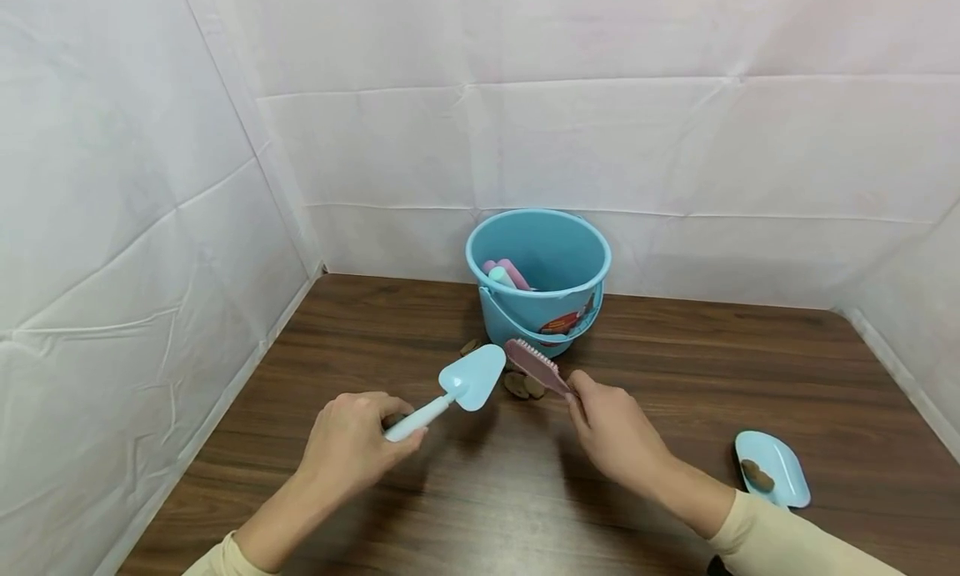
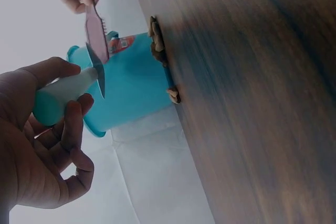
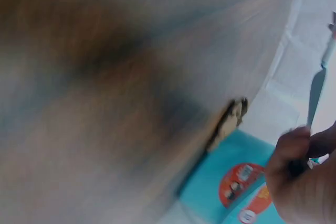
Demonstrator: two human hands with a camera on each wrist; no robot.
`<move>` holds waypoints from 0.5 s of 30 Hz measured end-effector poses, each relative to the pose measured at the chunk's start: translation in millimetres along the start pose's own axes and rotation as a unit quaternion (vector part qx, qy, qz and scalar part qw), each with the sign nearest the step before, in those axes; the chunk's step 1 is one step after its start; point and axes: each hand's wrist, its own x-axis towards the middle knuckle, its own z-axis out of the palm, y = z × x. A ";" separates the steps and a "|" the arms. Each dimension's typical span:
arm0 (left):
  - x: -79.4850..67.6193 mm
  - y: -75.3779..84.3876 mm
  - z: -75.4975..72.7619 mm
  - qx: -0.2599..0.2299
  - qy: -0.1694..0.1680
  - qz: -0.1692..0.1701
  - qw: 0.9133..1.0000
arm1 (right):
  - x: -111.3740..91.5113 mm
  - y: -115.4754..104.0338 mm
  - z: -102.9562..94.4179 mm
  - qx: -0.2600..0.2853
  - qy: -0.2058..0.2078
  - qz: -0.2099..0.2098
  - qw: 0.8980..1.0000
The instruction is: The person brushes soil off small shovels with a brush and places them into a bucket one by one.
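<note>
My left hand (image 1: 352,438) pinches the white handle of a light blue toy trowel (image 1: 478,374) and holds it above the table, blade pointing away. My right hand (image 1: 618,430) grips a pink brush (image 1: 536,366) by its handle, its white bristles facing up and away. Blade tip and brush head come close together in front of a blue bucket (image 1: 517,308). At the bucket's foot lie several flat brown lumps (image 1: 516,384), partly hidden in the head view; the left wrist view shows the brown lumps (image 2: 157,43) along its base.
Pink and pale-blue handles (image 1: 501,276) show inside the bucket. A light blue scoop (image 1: 783,468) lies at the right, with a brown lump (image 1: 757,476) on it. White cloth walls (image 1: 600,142) stand behind and beside the dark wooden table (image 1: 480,518).
</note>
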 end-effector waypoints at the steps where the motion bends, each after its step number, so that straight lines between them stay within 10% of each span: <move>1: -0.1 0.0 -0.1 -0.001 0.001 0.000 1.000 | -0.9 1.3 0.1 -0.065 0.021 -0.047 0.997; 3: -0.5 0.1 -0.2 -0.004 0.003 -0.001 1.000 | -0.8 3.9 0.8 -0.190 0.084 -0.154 0.966; 8: -0.7 0.3 -1.8 -0.012 0.010 0.000 1.000 | 1.2 4.8 2.4 -0.356 0.230 -0.325 0.845; 15: 1.0 0.3 -5.6 -0.025 0.012 -0.006 1.000 | 2.9 1.8 2.2 -0.359 0.243 -0.353 0.830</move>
